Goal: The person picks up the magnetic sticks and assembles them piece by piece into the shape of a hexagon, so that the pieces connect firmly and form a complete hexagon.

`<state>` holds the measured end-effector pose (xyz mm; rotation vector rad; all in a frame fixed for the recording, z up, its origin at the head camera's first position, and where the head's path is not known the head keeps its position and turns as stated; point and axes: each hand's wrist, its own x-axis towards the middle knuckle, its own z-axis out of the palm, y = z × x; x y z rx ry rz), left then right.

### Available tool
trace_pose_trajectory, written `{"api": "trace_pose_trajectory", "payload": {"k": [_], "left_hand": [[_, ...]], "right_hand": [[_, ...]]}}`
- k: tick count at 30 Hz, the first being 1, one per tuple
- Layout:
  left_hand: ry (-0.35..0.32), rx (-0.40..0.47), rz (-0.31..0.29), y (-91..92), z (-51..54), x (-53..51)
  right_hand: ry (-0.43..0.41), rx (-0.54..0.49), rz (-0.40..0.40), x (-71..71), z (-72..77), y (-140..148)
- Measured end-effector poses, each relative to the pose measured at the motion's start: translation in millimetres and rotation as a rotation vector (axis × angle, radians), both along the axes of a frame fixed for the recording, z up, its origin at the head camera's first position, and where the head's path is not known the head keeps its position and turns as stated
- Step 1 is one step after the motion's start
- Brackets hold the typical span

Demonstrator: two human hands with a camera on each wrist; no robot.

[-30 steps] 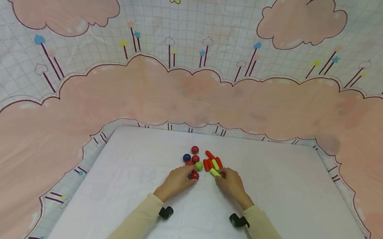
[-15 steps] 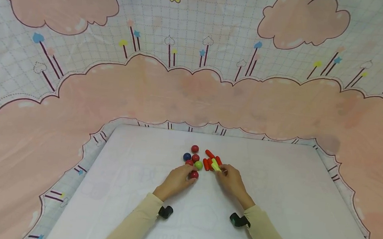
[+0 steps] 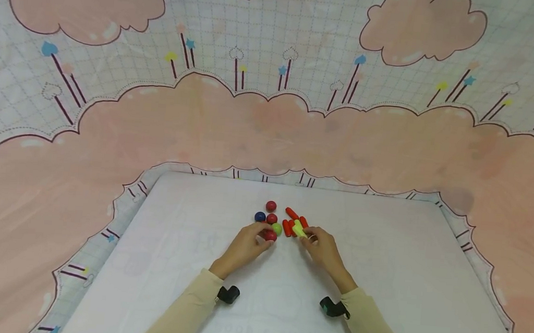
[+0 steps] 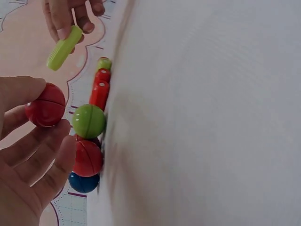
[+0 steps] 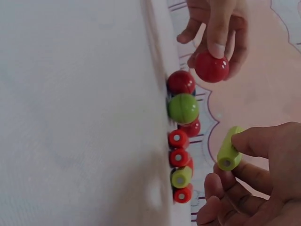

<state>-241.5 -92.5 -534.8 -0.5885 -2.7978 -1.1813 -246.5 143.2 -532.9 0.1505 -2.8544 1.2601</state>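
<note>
My left hand (image 3: pixel 242 245) pinches a glossy red ball (image 4: pixel 47 106) between thumb and fingers, raised off the table. My right hand (image 3: pixel 327 250) pinches a short yellow-green rod (image 5: pixel 228 151) with a grey disc in its end; it too hangs above the surface. Just beyond the left hand lie a green ball (image 4: pixel 89 121), a dark blue ball (image 3: pixel 260 216) and several red balls (image 3: pixel 270 206). Beyond the right hand several red rods (image 3: pixel 291 213) lie close together, with another yellow-green rod (image 5: pixel 181 178) among them. The fingers partly hide one red ball in the head view.
The white tabletop (image 3: pixel 178 222) extends around both hands. Behind and beside it hangs a cloth (image 3: pixel 260 129) printed with clouds. Each wrist carries a small black camera, the left camera (image 3: pixel 228 294) and the right camera (image 3: pixel 333 307).
The right hand has lifted its yellow-green rod and carried it slightly away from me, over the red rods. The left hand has raised its red ball and moved it slightly farther from me.
</note>
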Motion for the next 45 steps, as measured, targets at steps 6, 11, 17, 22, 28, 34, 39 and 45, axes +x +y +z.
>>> {"api": "trace_pose_trajectory", "payload": {"k": [6,11,17,22,28,34,39,45], "left_hand": [[0.016,0.154,0.024,-4.5,3.2,1.7],[-0.022,0.242,0.046,-5.6,9.6,7.8],[-0.075,0.273,0.067,-6.4,15.9,15.3],[-0.078,0.276,0.040,-7.4,18.0,19.4],[-0.096,0.311,0.003,-6.5,20.8,23.3],[-0.096,0.327,-0.018,-3.9,22.9,26.1],[-0.078,0.332,-0.035,-0.7,22.3,24.6],[-0.067,0.332,-0.050,1.6,21.4,24.1]], "right_hand": [[-0.020,0.012,0.025,8.2,8.5,-2.5],[-0.014,0.012,0.043,14.8,16.2,-4.4],[0.020,-0.011,0.081,23.3,26.8,-6.7],[0.023,-0.019,0.109,30.2,35.5,-10.2],[0.040,-0.015,0.127,36.7,43.6,-13.2],[0.035,0.003,0.133,38.4,44.9,-14.3],[0.037,0.011,0.145,39.1,45.5,-15.1],[0.059,0.006,0.149,40.3,45.2,-16.3]]}}
